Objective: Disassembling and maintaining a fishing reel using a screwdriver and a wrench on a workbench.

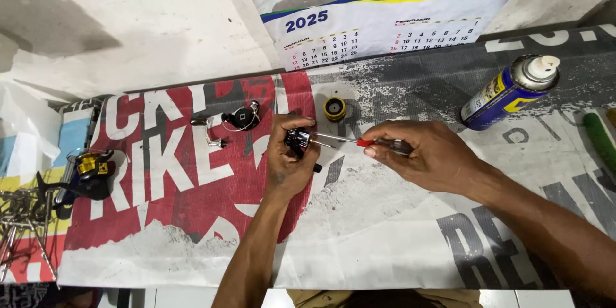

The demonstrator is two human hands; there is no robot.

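A: While the left hand [290, 157] is closing around the small black reel part [298, 139], where is that part sitting?

B: It is being held just above the printed banner sheet [359, 218], near the middle of the bench, thumb and fingers wrapped around its body. I judge that grip is steadying it so it is not turning under the tool.

A: And the right hand [427, 154]?

B: It is pinching the screwdriver [359, 142] by its red-collared handle, fingers closed, shaft lying nearly level and pointing left, tip meeting the part. The low angle is probably keeping the tip seated.

A: What is lying around them?

B: A yellow-and-black ring piece [334, 108] is resting just beyond the held part, apart from it. A black handle piece with a metal arm [231, 120] is lying to the left on the red area. A black-and-gold reel body [90, 173] is sitting well apart at the left edge, beside loose metal tools [19, 224]. A blue spray can [507, 93] is lying tilted at the right, and a wall calendar [378, 25] is hanging behind.
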